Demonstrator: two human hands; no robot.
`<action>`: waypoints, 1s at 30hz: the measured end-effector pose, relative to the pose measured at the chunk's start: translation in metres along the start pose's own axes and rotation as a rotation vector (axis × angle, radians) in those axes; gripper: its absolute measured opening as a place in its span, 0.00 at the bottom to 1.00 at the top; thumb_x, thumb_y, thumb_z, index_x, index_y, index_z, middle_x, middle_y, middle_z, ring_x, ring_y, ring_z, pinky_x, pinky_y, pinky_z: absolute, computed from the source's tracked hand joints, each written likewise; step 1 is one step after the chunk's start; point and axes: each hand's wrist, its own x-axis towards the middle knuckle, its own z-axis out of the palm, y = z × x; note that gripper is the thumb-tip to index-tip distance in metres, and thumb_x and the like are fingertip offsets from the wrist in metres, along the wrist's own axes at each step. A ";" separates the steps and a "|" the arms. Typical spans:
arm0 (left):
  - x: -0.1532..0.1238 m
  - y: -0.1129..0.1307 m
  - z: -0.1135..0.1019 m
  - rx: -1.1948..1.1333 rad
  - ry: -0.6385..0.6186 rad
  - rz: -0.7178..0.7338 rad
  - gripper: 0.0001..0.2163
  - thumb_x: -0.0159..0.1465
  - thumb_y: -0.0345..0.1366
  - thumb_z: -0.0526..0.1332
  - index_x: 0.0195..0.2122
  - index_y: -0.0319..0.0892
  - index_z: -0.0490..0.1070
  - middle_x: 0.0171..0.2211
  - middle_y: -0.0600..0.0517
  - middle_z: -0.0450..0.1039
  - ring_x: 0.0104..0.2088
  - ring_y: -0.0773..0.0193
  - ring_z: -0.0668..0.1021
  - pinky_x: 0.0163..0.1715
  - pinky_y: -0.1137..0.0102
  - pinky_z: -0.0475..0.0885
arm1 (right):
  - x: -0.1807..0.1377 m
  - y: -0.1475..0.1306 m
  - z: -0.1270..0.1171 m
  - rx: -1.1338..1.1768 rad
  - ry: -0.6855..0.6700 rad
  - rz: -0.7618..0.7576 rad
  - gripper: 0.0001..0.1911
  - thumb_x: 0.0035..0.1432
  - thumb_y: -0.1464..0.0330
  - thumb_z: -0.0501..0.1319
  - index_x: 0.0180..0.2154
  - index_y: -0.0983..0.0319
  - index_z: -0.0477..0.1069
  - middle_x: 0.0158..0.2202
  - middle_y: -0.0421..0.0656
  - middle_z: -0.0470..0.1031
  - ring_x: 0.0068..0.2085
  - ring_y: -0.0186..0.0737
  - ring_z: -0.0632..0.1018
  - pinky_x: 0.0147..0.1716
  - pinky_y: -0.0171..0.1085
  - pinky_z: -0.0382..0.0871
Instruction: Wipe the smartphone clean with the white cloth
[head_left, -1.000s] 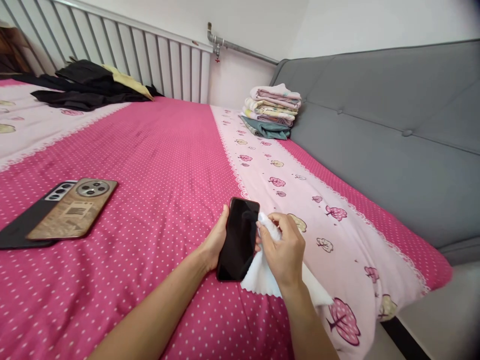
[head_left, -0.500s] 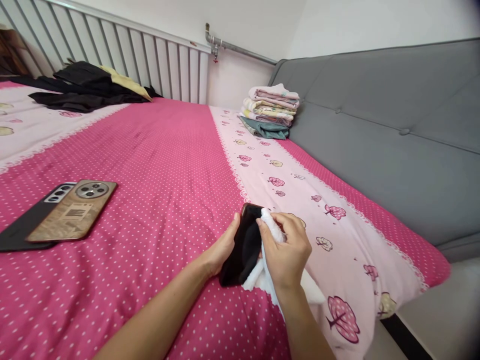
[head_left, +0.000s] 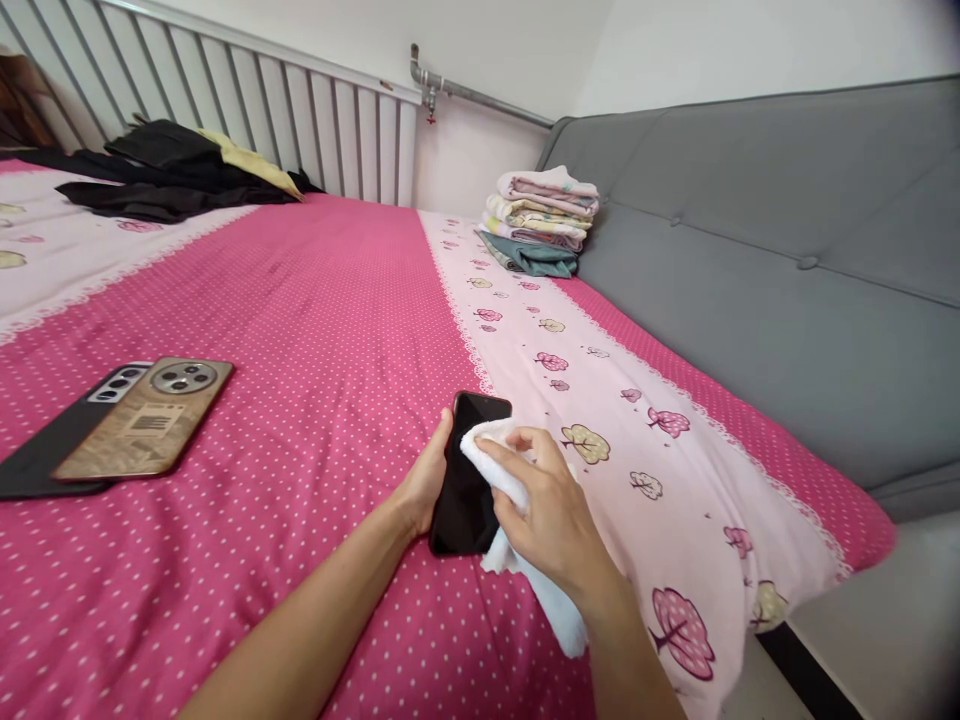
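A smartphone [head_left: 463, 500] with a dark screen facing up is held just above the pink dotted bedspread. My left hand [head_left: 424, 485] grips it along its left edge, thumb on the side and the other fingers hidden beneath. My right hand [head_left: 544, 500] has its fingers closed on a white cloth [head_left: 499, 465] and presses it onto the upper part of the screen. The loose end of the cloth hangs down below my right hand, past the phone's lower right corner.
To the left, a phone with a gold patterned back [head_left: 154, 420] lies partly over a dark grey phone [head_left: 52, 460]. Dark clothes [head_left: 172, 170] lie at the far left, near a white radiator [head_left: 300, 120]. Folded cloths [head_left: 544, 215] are stacked against the grey headboard [head_left: 750, 220].
My right hand has shifted the cloth from the phone's right edge onto the screen. The phone has moved slightly left and up, and its screen now faces me more squarely.
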 end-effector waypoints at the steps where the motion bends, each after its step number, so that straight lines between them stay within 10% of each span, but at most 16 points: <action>1: 0.000 0.001 0.000 0.001 -0.007 0.005 0.32 0.62 0.58 0.42 0.34 0.34 0.75 0.23 0.44 0.77 0.23 0.58 0.78 0.31 0.66 0.71 | -0.001 0.000 0.001 0.003 -0.034 -0.014 0.30 0.50 0.79 0.53 0.53 0.53 0.66 0.47 0.45 0.61 0.49 0.42 0.67 0.46 0.40 0.67; 22: -0.001 0.018 -0.013 0.018 0.037 0.079 0.40 0.59 0.61 0.34 0.40 0.30 0.73 0.35 0.34 0.77 0.35 0.49 0.79 0.36 0.60 0.71 | -0.025 -0.029 -0.027 0.048 -0.532 0.063 0.29 0.46 0.81 0.52 0.45 0.49 0.73 0.36 0.38 0.69 0.39 0.36 0.71 0.40 0.35 0.64; 30: 0.002 0.005 -0.008 0.077 -0.001 0.075 0.35 0.60 0.60 0.40 0.36 0.34 0.74 0.30 0.40 0.78 0.30 0.56 0.79 0.35 0.65 0.71 | -0.024 -0.009 -0.054 -0.085 -0.048 0.078 0.25 0.55 0.77 0.50 0.51 0.50 0.68 0.42 0.41 0.67 0.41 0.39 0.71 0.37 0.38 0.68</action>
